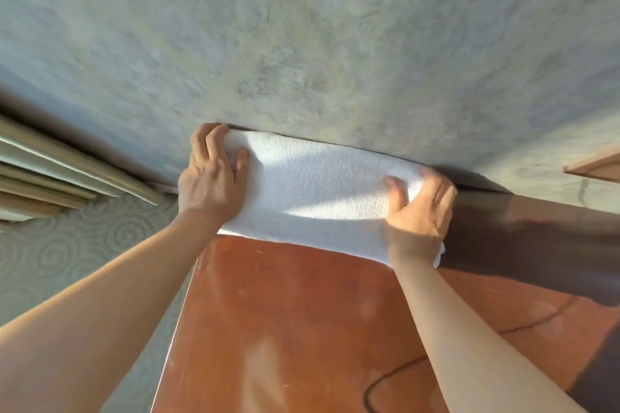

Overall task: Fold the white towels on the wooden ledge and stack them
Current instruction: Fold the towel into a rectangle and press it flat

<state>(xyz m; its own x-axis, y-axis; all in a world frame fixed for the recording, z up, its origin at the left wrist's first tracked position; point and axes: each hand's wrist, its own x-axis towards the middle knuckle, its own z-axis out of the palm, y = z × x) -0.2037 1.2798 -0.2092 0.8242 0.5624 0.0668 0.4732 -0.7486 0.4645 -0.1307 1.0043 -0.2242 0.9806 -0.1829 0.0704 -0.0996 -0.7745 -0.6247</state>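
Right hand (419,211) smeared by motion; fingertips indistinct, so its grip on the white towel (315,198) reads only roughly. Towel's far edge hidden against the wall (302,43), its left end under the left hand (211,178), right end under the right hand. Wooden ledge (302,329) cut by bottom edge; dark cord (385,382) runs out of frame there; wall texture blurred.

You stood in a furnished room, likely a home or hotel: swirl-patterned wallpaper (302,43) beyond your grip, polished wooden ledge (302,312) beneath.
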